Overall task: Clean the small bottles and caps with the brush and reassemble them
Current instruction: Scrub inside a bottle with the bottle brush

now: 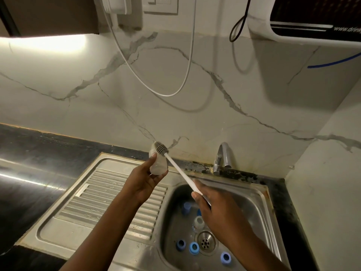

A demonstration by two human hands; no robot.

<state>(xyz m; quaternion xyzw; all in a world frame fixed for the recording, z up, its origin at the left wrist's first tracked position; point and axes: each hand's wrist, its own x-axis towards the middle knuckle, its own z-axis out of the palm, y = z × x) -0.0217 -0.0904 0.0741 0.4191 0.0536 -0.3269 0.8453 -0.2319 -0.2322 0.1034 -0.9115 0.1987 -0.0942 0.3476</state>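
My left hand (145, 179) grips a small translucent white bottle (157, 166), raised above the draining board. My right hand (211, 210) holds the white handle of a long brush (180, 172); its grey bristle head sits at the bottle's mouth. Down in the sink (254, 208) lie three blue caps: one (181, 245), a lighter one (194, 248) and one (225, 257) near the drain. A blue-capped bottle (186, 208) stands at the basin's back, and a clear bottle (198, 222) lies partly hidden by my right hand.
A ribbed steel draining board (109, 202) lies left of the basin. A chrome tap (222, 157) stands behind the sink at the marble wall. White cable (166, 94) hangs on the wall. Dark countertop (29, 173) spreads to the left. A white appliance (312, 20) hangs at top right.
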